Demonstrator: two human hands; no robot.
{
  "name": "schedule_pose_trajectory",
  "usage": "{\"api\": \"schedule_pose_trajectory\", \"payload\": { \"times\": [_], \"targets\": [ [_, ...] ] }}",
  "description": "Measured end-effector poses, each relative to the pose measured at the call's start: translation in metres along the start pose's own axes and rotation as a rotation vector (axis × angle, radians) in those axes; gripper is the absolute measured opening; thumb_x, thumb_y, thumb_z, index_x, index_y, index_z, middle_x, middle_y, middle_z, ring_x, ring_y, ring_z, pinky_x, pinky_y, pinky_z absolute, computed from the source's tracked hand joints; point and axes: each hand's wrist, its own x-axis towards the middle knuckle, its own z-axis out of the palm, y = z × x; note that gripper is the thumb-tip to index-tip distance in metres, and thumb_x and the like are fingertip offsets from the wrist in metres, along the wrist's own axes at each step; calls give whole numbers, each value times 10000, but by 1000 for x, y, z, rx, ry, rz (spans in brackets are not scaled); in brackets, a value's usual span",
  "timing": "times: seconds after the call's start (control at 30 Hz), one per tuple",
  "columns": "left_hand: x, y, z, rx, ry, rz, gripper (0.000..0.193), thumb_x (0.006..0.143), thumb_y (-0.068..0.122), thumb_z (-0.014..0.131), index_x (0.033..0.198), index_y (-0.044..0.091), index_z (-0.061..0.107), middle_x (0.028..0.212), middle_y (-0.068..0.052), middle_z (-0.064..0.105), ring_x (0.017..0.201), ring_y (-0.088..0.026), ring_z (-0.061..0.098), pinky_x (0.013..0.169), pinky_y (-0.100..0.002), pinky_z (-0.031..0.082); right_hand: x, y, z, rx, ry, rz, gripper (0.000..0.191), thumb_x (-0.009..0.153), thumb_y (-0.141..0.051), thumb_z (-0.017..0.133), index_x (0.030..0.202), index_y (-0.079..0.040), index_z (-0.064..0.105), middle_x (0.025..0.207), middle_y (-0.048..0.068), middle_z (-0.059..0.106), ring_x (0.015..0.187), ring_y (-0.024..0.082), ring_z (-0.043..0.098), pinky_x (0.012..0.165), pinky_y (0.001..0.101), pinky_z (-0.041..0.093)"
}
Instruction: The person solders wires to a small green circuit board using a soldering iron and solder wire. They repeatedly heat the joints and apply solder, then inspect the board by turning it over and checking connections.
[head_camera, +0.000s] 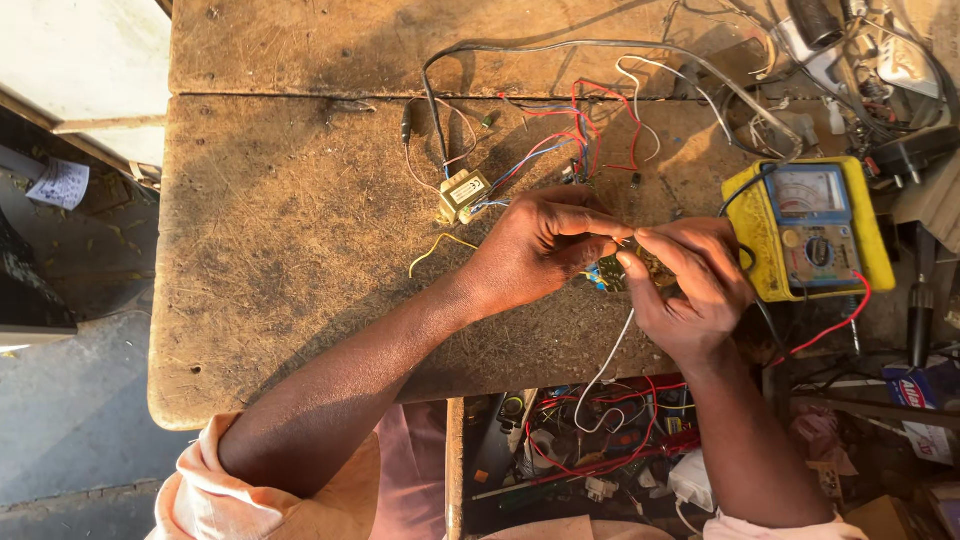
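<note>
Near the workbench's (300, 250) front edge, left hand (545, 245) and right hand (690, 290) pinch a thin, limp white wire (612, 352), likely light, best gripped by its tip.

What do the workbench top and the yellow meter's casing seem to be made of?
The workbench top looks like bare, unfinished wood: rough, scuffed brown surface with a seam between planks. The yellow meter appears to sit in a rubbery or plastic yellow sleeve, smooth with rounded edges; its grey-blue face looks like hard plastic, with a clear window over the dial.

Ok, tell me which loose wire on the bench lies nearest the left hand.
The short yellow wire, curled on the wooden bench just left of the left hand. The red and blue wires lie farther up.
</note>
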Motion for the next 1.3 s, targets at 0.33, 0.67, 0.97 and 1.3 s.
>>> {"api": "schedule_pose_trajectory", "payload": {
  "times": [0.33,0.67,0.97,1.3],
  "targets": [
    [-1,-1,4,-15,10,22,194,985,12,747,1166,82,745,1047,-59,729,973,-169,746,823,-293,625,-12,8,4,0,13,-7,206,912,74,852,1043,-17,721,989,107,709,923,280,689,781,373,572],
    [-1,3,4,-30,-18,-30,224,992,26,726,1200,104,745,1050,-54,712,984,-154,747,828,-267,649,-11,7,4,37,-3,-14,226,908,72,845,1066,-11,707,986,109,710,915,272,695,771,367,568],
    [-2,1,3,4,-19,-23,218,991,32,729,1190,115,756,984,-50,713,917,-149,728,778,-281,612,-10,6,5,49,-4,-19,215,920,63,827,1070,-13,693,992,114,704,919,277,695,775,370,571],
    [-2,1,4,31,-24,-21,212,989,47,738,1188,117,761,1006,-49,729,941,-151,729,788,-285,609,-10,6,5,57,-8,-11,196,924,61,826,1047,-6,689,971,114,696,908,269,696,759,365,577]
  ]
}}
